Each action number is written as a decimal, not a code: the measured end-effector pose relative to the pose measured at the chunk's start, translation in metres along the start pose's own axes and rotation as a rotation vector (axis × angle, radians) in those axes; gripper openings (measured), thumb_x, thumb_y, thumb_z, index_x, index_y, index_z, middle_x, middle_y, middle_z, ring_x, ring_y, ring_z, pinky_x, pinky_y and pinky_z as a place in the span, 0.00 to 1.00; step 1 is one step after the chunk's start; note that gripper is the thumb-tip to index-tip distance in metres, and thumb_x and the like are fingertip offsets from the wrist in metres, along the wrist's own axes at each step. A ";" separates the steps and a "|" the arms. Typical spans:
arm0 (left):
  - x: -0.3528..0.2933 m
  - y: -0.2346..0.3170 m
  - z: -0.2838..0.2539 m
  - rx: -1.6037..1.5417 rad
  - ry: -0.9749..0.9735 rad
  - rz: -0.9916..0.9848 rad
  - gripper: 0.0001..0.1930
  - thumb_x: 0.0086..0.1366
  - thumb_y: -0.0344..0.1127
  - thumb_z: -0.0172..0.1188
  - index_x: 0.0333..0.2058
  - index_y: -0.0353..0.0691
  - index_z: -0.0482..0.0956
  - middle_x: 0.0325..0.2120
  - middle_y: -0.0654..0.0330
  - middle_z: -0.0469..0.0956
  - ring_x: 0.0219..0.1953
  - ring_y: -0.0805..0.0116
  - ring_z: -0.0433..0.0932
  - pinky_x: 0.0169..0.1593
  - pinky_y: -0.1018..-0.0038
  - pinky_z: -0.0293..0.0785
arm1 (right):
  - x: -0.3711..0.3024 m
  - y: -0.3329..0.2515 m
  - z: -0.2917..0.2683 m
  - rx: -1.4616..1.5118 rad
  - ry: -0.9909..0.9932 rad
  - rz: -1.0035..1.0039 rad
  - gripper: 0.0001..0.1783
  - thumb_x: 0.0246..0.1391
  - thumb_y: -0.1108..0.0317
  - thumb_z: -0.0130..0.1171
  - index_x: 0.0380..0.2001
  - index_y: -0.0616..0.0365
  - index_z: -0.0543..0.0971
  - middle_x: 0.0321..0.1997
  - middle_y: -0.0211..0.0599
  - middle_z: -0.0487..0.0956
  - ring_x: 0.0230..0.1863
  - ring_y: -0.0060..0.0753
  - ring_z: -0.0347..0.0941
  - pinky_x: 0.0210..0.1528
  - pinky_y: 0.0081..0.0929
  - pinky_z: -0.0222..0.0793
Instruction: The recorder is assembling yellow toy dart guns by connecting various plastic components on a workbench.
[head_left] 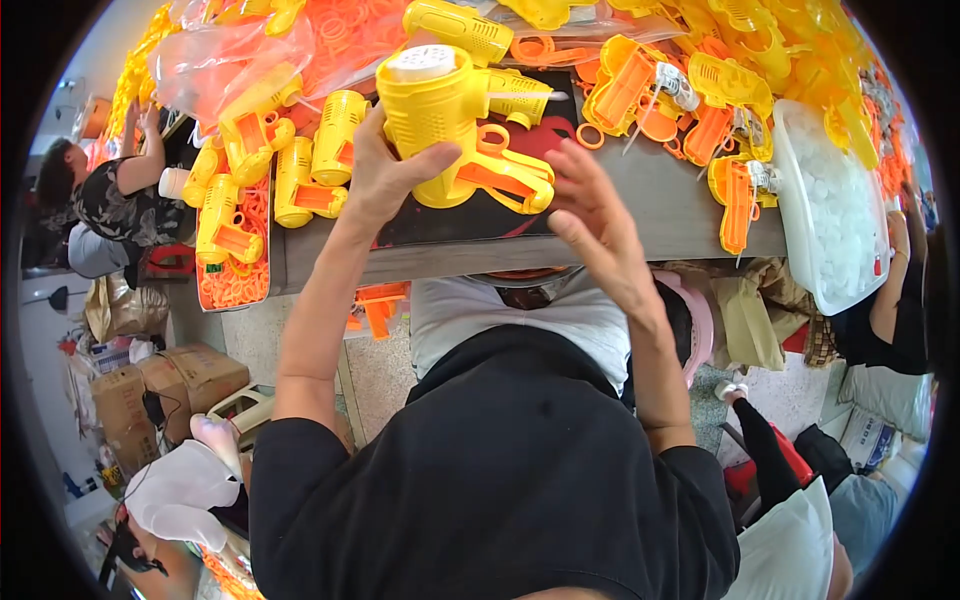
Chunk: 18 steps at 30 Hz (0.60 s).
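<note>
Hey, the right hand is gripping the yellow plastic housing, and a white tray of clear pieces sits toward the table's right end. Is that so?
Not quite: the head view shows the left hand gripping the yellow plastic housing. A white tray of clear pieces does sit toward the table's right end.

1 grey table (675, 215), pale speckled floor (385, 378) below, brown cardboard boxes (180, 382) at lower left

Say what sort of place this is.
Likely a plastics assembly workshop: yellow shells heaped on a bench, a white tub of clear pieces, another person at left.
</note>
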<state>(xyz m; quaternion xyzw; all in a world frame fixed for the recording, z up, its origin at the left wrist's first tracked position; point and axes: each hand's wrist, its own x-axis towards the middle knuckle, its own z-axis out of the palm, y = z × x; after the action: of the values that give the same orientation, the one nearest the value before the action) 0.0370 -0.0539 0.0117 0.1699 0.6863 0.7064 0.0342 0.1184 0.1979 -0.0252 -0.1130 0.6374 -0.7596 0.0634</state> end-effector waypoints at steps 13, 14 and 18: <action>-0.005 -0.007 -0.001 -0.205 -0.092 0.096 0.44 0.49 0.37 0.78 0.62 0.31 0.64 0.49 0.52 0.77 0.50 0.60 0.80 0.58 0.61 0.76 | 0.008 0.027 0.008 -0.027 -0.021 -0.101 0.28 0.64 0.78 0.54 0.66 0.62 0.65 0.62 0.36 0.71 0.60 0.27 0.70 0.61 0.23 0.66; -0.004 -0.008 -0.004 -0.192 -0.105 0.161 0.45 0.48 0.38 0.78 0.62 0.31 0.63 0.49 0.51 0.77 0.50 0.59 0.80 0.57 0.61 0.77 | 0.007 0.026 0.010 -0.024 -0.025 -0.102 0.28 0.64 0.78 0.54 0.66 0.62 0.65 0.62 0.36 0.71 0.60 0.27 0.70 0.61 0.23 0.66; -0.012 -0.004 0.015 -0.248 0.002 0.219 0.37 0.49 0.39 0.77 0.54 0.34 0.67 0.47 0.52 0.76 0.48 0.62 0.80 0.55 0.64 0.79 | 0.006 0.023 0.021 0.093 0.057 -0.187 0.26 0.65 0.76 0.53 0.65 0.61 0.66 0.60 0.37 0.72 0.56 0.27 0.72 0.59 0.24 0.67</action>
<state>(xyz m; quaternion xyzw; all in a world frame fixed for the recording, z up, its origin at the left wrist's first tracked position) 0.0522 -0.0432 0.0056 0.2374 0.5711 0.7854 -0.0233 0.1171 0.1728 -0.0436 -0.1472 0.5895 -0.7940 -0.0209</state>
